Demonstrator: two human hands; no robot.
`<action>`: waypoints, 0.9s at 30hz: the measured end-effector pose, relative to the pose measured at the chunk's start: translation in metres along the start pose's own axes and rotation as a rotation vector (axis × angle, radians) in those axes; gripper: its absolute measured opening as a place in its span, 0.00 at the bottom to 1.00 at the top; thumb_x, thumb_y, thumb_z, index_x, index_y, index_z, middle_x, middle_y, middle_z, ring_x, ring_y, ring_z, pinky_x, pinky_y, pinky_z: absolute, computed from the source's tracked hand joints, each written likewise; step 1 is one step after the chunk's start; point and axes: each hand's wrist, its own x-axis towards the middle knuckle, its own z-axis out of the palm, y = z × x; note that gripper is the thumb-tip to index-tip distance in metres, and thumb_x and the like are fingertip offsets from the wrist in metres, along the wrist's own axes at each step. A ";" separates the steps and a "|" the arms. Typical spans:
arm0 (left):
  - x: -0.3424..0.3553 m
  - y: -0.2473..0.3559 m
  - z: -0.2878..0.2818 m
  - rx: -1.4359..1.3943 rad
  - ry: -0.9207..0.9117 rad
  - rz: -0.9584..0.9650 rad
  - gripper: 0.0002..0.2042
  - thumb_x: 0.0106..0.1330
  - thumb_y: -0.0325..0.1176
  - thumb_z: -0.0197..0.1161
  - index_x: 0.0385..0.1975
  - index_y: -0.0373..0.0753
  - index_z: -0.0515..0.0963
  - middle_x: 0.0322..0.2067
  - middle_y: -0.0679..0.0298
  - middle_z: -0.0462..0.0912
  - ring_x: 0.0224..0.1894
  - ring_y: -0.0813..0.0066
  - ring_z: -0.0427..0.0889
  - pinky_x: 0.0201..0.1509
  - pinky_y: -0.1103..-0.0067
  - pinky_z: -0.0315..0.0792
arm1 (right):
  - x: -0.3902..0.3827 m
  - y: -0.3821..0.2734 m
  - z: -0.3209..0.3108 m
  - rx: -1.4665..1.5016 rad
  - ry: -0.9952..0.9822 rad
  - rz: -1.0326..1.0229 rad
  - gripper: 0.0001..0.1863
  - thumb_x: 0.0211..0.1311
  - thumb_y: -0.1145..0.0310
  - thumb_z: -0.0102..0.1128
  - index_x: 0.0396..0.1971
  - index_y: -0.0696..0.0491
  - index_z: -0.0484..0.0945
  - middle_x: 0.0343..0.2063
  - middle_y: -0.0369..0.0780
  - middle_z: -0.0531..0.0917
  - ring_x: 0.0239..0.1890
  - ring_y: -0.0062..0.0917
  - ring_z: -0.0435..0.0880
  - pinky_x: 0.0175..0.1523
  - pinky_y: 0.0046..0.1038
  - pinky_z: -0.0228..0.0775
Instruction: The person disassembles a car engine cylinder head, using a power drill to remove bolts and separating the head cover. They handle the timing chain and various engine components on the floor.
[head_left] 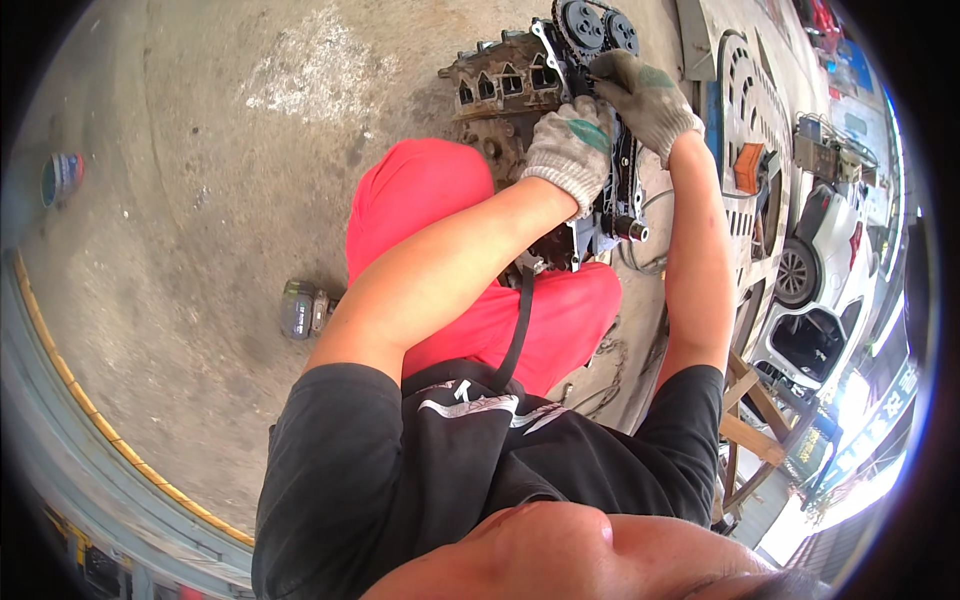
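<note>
A car engine (512,82) stands on the concrete floor in front of my knees, its row of dark ports facing left. Two black camshaft sprockets (584,28) sit at its far end, and a timing chain (627,165) runs down its right side toward me. My left hand (572,140), in a greyish knit glove with a green patch, is closed against the chain side below the sprockets. My right hand (645,98), gloved alike, reaches in from the right with bent fingers just under the sprockets. Whatever either hand grips is hidden by the gloves and engine.
A dark cordless-tool battery or tool (298,310) lies on the floor left of my knee. Farther left is a small bucket (62,180). To the right are a slotted metal frame (742,110), an orange part (748,167), a wooden stand (752,438) and a white car (825,270).
</note>
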 end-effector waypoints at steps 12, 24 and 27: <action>-0.001 -0.004 0.001 -0.021 -0.024 0.063 0.14 0.71 0.34 0.59 0.54 0.43 0.83 0.56 0.51 0.80 0.54 0.54 0.85 0.52 0.59 0.82 | 0.000 -0.008 -0.001 0.026 0.032 0.077 0.21 0.74 0.60 0.67 0.61 0.52 0.85 0.56 0.47 0.90 0.60 0.40 0.89 0.66 0.37 0.79; 0.000 -0.007 0.002 0.006 -0.013 0.066 0.12 0.73 0.35 0.58 0.50 0.42 0.84 0.52 0.51 0.81 0.51 0.56 0.86 0.49 0.61 0.83 | 0.017 -0.028 0.001 -0.295 -0.096 0.244 0.25 0.82 0.47 0.54 0.58 0.51 0.85 0.54 0.50 0.90 0.58 0.47 0.87 0.64 0.43 0.78; 0.001 -0.004 0.004 -0.016 0.028 0.085 0.12 0.74 0.35 0.58 0.49 0.42 0.85 0.51 0.51 0.82 0.50 0.56 0.87 0.48 0.62 0.83 | 0.019 -0.019 0.002 -0.318 -0.081 0.286 0.27 0.83 0.43 0.49 0.59 0.50 0.85 0.56 0.51 0.88 0.61 0.49 0.85 0.66 0.45 0.76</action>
